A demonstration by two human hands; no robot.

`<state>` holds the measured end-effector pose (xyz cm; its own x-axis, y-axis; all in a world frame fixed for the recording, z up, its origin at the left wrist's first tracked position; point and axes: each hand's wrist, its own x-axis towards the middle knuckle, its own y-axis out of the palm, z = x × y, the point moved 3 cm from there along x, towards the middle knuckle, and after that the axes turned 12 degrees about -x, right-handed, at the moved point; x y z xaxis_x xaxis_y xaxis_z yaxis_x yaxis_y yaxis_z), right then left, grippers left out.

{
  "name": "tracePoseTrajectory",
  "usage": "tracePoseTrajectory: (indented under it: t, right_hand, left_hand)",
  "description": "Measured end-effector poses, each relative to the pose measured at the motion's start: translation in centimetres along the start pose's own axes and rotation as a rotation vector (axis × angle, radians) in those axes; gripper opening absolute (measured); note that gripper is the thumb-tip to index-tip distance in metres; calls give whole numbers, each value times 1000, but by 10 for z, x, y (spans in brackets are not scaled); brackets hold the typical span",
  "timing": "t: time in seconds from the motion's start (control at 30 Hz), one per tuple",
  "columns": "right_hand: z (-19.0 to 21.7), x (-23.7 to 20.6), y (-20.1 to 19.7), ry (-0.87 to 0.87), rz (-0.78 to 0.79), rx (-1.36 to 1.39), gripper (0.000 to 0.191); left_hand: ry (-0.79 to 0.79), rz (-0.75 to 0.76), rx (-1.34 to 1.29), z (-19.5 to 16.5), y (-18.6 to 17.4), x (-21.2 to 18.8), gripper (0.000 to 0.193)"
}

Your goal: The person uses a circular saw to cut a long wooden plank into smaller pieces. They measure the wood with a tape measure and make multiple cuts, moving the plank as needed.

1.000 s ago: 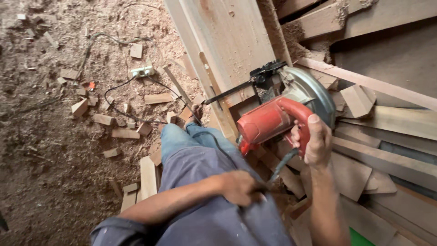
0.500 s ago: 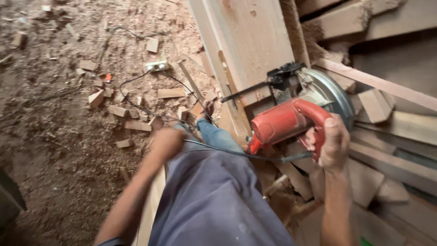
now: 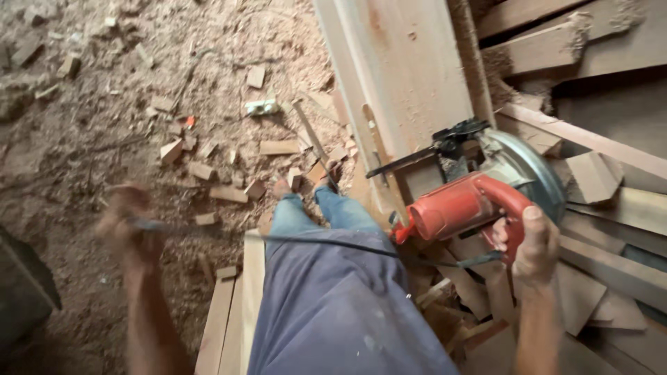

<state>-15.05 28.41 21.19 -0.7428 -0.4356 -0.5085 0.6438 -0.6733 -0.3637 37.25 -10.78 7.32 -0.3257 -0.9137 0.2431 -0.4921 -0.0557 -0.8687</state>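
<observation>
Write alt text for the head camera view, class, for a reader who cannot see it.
Looking down, the right hand grips a red circular saw resting on a long plank. The blurred left hand holds its black cord out over a sawdust floor strewn with wood offcuts.

Sawdust-covered floor [image 3: 83, 160] strewn with wood offcuts [image 3: 208, 171], planks [image 3: 590, 42] stacked beside.

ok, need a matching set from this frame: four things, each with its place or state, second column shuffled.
Things:
1. circular saw
2. black power cord
3. left hand
4. wood offcuts

Places or states:
A. scattered on the sawdust floor
B. blurred, out to the side, gripping the cord
C. red body, on the long plank, held by the right hand
D. stretched across the lap

Pairs: 1-C, 2-D, 3-B, 4-A
</observation>
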Motion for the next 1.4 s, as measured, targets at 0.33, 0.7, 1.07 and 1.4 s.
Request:
tracePoseTrajectory:
  t: [0.33,0.7,1.07,1.4]
  right_hand:
    - [-10,4,-1,-56,-21,11,48]
    - [-12,1,1,-33,-9,-12,50]
    - [-7,-8,7,-64,-7,-29,54]
    - [4,-8,13,-65,10,-5,54]
  left_hand:
    - [-559,1259,-11,-37,78,-188,41]
    - [-621,1003,-207,-70,119,-163,45]
    - [-38,-251,-760,-144,86,-3,35]
    - [-512,806,-1333,-133,81,-99,45]
